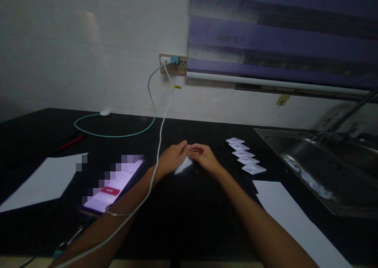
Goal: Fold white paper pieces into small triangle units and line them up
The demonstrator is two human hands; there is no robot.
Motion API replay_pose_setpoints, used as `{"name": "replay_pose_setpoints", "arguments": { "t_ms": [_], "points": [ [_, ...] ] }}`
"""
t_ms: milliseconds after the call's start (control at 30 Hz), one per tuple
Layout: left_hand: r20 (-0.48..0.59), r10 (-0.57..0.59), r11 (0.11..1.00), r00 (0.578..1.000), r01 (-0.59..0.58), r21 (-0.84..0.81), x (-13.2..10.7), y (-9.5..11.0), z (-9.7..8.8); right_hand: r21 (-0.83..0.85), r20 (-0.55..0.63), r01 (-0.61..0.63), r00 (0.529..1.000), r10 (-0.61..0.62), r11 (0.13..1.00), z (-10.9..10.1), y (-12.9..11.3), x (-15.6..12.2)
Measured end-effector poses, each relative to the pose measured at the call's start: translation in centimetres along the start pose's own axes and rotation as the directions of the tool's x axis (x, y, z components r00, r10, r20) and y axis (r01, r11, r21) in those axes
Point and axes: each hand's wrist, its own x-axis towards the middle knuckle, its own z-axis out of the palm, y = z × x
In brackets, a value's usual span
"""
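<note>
Black tabletop [183, 220], left hand [173, 157] and right hand [204, 157] meeting over it, fingers on both pinching a folded paper [184, 166], looks like. Paper's visible bit pokes out on the near side, closer to the left hand, long edge slanting near-left to far-right.

Head-worn view; forward and down over counter [189, 220]

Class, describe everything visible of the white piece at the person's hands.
The white piece looks like paper with straight edges. A roughly triangular part shows, one corner pointing near-left. The left hand and right hand close on its far part, hiding the rest. Whether it touches the black counter is unclear.
</note>
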Motion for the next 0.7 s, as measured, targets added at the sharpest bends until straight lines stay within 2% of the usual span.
{"name": "replay_pose_setpoints", "arguments": {
  "t_ms": [300,500,700],
  "points": [
    [-0.072,0.084,0.994,0.994,-0.089,-0.066,0.08,-0.48,0.38,0.015,0.033,-0.027,0.999,0.026,1.0,-0.18,-0.35,-0.11],
    [-0.084,0.126,0.984,0.989,-0.135,-0.12,0.16,-0.3,0.29,0.0,-0.009,-0.006,1.0,0.006,1.0,-0.36,0.32,0.17],
    [-0.078,0.137,0.98,0.987,-0.147,-0.137,0.02,-0.16,0.05,0.007,0.023,0.014,1.0,-0.014,1.0,-0.36,0.48,0.29]
  ]
}}
